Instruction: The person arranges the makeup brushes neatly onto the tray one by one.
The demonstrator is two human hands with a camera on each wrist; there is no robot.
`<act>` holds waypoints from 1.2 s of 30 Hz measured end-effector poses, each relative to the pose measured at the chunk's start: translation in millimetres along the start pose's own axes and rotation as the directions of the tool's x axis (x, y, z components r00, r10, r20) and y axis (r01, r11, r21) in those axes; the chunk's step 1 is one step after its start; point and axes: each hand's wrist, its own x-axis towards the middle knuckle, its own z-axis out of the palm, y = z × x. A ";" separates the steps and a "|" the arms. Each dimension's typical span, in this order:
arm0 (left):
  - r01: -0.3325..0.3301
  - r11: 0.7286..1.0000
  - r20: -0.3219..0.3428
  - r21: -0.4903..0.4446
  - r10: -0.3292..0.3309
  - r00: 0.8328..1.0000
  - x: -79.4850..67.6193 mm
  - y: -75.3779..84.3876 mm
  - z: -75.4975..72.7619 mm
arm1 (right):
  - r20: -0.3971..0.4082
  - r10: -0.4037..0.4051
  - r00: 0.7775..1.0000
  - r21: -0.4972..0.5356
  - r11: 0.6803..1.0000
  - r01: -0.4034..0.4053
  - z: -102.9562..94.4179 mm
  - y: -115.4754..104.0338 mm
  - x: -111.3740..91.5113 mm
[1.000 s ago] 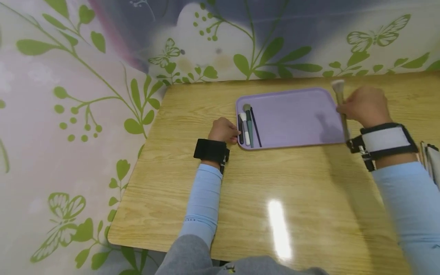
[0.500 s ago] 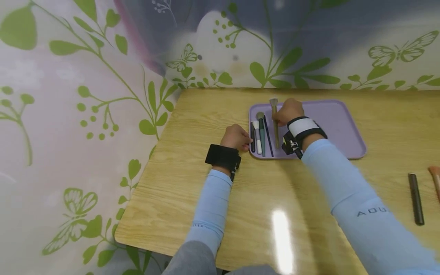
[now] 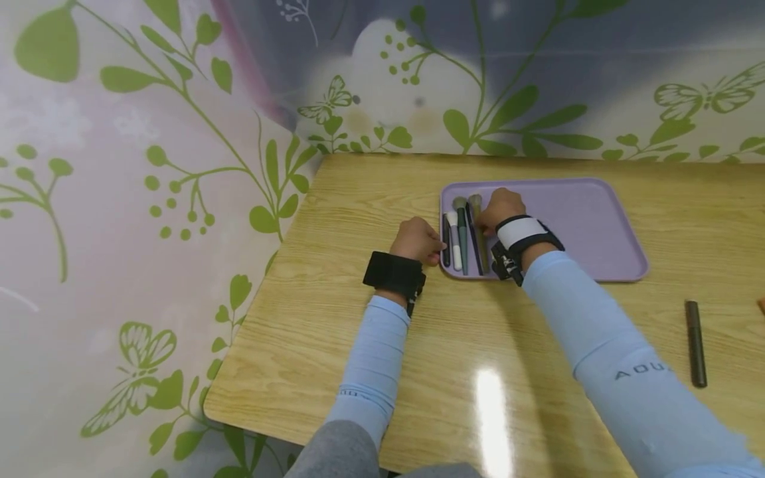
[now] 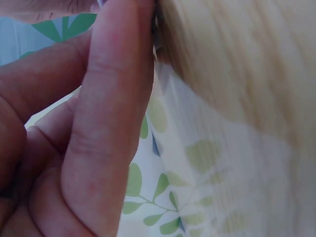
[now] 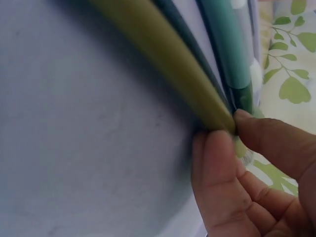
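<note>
A lilac tray point(image 3: 580, 229) lies on the wooden table, with several makeup brushes side by side at its left end. My left hand point(image 3: 416, 240) pinches the tray's left rim; in the left wrist view its fingers point(image 4: 108, 108) hide most of the contact. Between thumb and fingertips my right hand point(image 3: 503, 206) holds a makeup brush with an olive-gold handle point(image 5: 168, 59). That brush lies low in the tray, close beside a thin dark brush point(image 3: 474, 240). Further left are a green-handled brush point(image 3: 463, 232), a white-tipped brush point(image 3: 455, 239) and a short black one point(image 3: 446, 242).
Right of my forearm a dark brown stick-like tool point(image 3: 696, 344) lies on the table point(image 3: 442, 378). An orange-brown thing point(image 3: 762, 304) is cut off at the right edge. A patterned wall point(image 3: 382, 86) borders the table behind and on the left.
My right hand has carried the olive-gold brush leftward from over the tray's right end, then down beside the thin dark brush. The left hand has stayed at the rim; the head view has shifted.
</note>
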 end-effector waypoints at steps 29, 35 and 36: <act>0.011 1.000 0.024 -0.010 -0.011 1.000 4.8 3.8 4.4 | 0.149 -0.009 0.989 -0.181 0.983 0.036 -66.0 168.9 -142.2; 0.042 0.998 0.033 -0.037 -0.041 0.999 6.7 1.4 3.2 | 0.205 0.007 0.979 -0.142 0.990 0.023 -69.6 168.5 -136.6; 0.041 0.998 0.031 -0.040 -0.040 0.999 6.6 1.4 3.1 | 0.205 0.009 0.979 -0.140 0.990 0.020 -71.7 167.9 -136.3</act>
